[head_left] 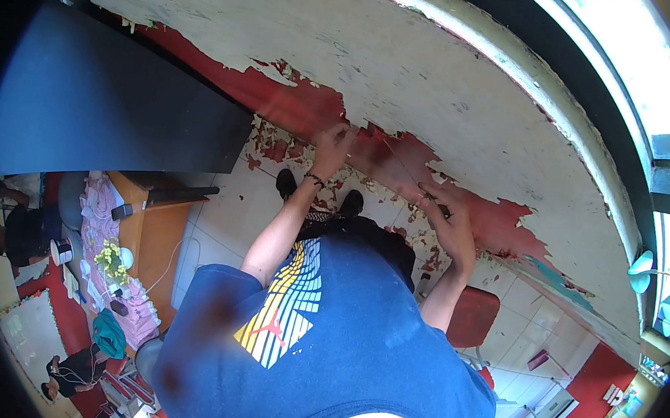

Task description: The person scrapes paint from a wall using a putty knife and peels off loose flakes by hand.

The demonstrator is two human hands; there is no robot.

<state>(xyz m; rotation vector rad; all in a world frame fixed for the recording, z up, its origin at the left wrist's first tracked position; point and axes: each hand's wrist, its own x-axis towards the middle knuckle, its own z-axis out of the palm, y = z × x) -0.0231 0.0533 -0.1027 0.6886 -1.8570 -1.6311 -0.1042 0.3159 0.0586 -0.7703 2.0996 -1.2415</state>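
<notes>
A wall with peeling pale paint (466, 117) curves across the top, with red paint (250, 90) bare along its lower part. My left hand (333, 148) is raised at the red strip, its fingers bent together near the ragged paint edge; what they hold, if anything, is too small to name. Further right, my right hand (449, 221) is at the lower wall, thumb and fingers curled toward each other around something dark that I cannot make out. Paint flakes (277, 144) lie on the floor along the wall's foot.
A large dark panel (109, 100) stands at the left, above a wooden desk (154, 235) with a pink cloth (102, 208). A red chair (473, 316) is at the right. Two people (30, 230) are in the left background. A window (633, 59) is upper right.
</notes>
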